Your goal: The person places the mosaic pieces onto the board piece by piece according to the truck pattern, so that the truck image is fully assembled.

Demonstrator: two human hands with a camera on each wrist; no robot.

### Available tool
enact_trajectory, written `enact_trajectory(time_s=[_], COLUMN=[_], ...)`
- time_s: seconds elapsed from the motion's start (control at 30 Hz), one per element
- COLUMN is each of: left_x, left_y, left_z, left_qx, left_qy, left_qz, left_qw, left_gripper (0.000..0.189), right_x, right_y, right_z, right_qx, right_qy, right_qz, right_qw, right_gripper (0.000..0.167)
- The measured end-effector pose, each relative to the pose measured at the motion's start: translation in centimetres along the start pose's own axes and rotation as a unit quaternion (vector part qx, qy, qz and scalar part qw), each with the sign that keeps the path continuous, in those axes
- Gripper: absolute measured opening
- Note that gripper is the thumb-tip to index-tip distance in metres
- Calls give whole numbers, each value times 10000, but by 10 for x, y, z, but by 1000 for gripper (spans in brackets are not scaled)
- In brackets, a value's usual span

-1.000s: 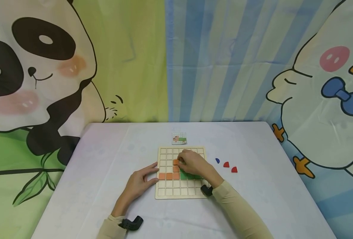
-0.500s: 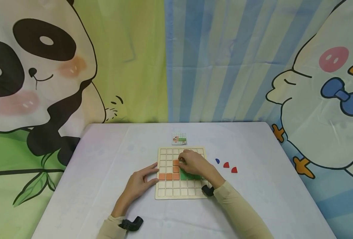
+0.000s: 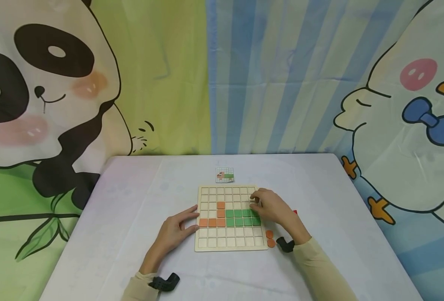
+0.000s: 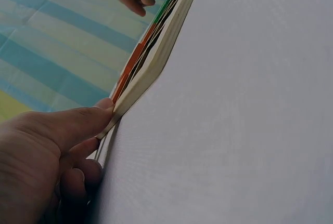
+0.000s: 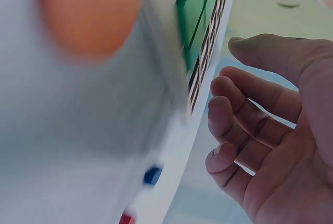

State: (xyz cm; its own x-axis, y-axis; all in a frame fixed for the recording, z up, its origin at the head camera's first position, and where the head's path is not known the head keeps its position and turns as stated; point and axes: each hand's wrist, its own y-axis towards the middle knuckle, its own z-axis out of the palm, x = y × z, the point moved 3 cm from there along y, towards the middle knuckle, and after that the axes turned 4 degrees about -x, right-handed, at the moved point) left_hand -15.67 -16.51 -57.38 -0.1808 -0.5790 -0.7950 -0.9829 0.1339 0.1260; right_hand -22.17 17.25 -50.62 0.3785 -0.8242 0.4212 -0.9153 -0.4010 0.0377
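A wooden grid board (image 3: 231,242) lies on the white table. Orange square tiles (image 3: 221,213) fill several cells at its left and middle, and two rows of green square tiles (image 3: 238,213) run to the right. My left hand (image 3: 173,232) touches the board's left edge with thumb and index finger; the left wrist view shows its thumb tip against the rim. My right hand (image 3: 272,207) is over the board's right edge near the green tiles. In the right wrist view its fingers are loosely bent, thumb apart, holding nothing.
Two orange discs (image 3: 270,238) lie beside the board's lower right corner. A small picture card (image 3: 224,175) sits behind the board. Right of the board are a blue piece (image 5: 152,175) and a red piece (image 5: 126,218), mostly covered by my right arm in the head view.
My right hand has moved right, from beside the upper orange tiles to the board's right edge. Green tiles and orange discs have come into view. The left hand stays at the board.
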Motion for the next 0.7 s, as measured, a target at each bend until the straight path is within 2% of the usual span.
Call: enact_trajectory(time_s=[0.43, 0.7], left_x=[2, 2], left_y=[0, 1], left_z=[3, 1], left_qx=[2, -24], left_qy=[-51, 12], left_qz=[62, 86], left_qw=[10000, 10000], left_gripper=[44, 43], right_x=[-65, -85], right_y=[-47, -61], right_z=[-17, -25], right_qx=[-378, -449], right_qy=[47, 112], right_qz=[677, 1019], right_qw=[9970, 9937], right_gripper=[21, 20])
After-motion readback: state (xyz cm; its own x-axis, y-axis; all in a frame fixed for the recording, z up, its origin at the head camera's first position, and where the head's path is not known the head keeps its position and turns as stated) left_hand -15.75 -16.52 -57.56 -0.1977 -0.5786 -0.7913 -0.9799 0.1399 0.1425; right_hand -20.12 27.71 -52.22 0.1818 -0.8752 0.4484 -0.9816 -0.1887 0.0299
